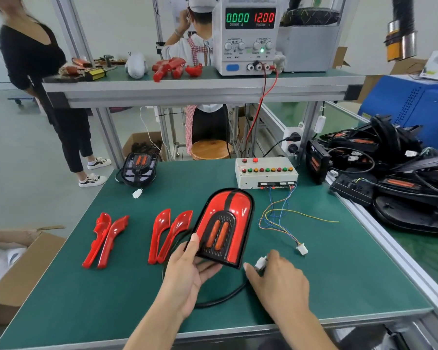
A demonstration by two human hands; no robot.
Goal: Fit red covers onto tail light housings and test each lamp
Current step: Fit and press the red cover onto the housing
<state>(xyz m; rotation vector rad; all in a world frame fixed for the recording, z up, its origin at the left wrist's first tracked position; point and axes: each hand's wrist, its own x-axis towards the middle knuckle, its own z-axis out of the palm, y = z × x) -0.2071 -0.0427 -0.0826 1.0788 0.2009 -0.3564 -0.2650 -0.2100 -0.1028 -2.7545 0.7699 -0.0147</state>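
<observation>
**Plug misalignment is the risk before the lamp test**

The left hand [187,269] grips the covered tail light [224,226] above the table [339,286]. The right hand [276,276] pinches its white plug [260,263]. The tester's connector [302,248] lies nearby; forcing them together skewed could bend pins, and tugging the cable could tilt the lamp.

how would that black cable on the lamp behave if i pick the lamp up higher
Probably floppy: the black cable already lies in a loose curve on the green mat under the lamp. It would likely trail and drag. The white plug in the right hand looks light and would probably swing if released.
</observation>
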